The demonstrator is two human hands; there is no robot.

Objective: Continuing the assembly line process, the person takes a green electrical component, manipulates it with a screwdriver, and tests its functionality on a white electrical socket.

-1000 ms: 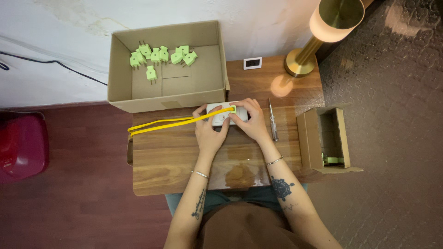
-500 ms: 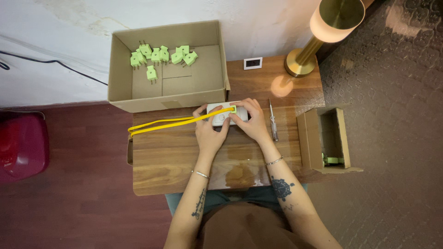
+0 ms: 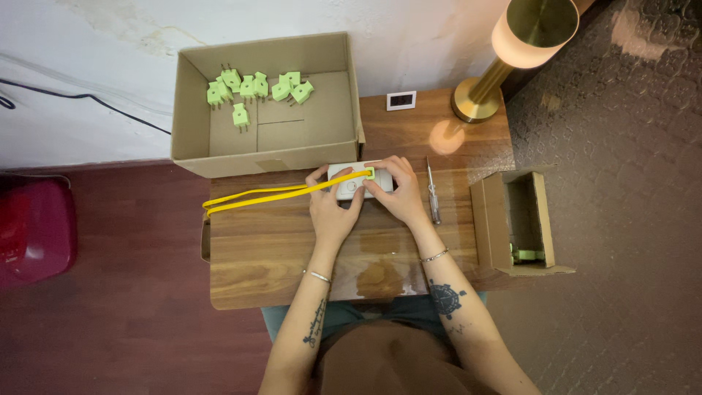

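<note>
both hands are closed on a small white device [image 3: 356, 183] at the tabletop [image 3: 292, 249] far edge: left hand [image 3: 333, 212] steadies it, right hand [image 3: 398, 194] presses the green plug [image 3: 370, 173] of a yellow cable [image 3: 270, 194].

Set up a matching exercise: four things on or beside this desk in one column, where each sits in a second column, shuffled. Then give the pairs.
Things:
1. green plugs
2. screwdriver
3. brass lamp
4. yellow cable

Places:
A. far right corner of the desk
B. inside the large open cardboard box
C. flat on the desk, just right of the right hand
D. running left from the white device under both hands

Pairs: 1-B, 2-C, 3-A, 4-D
</note>
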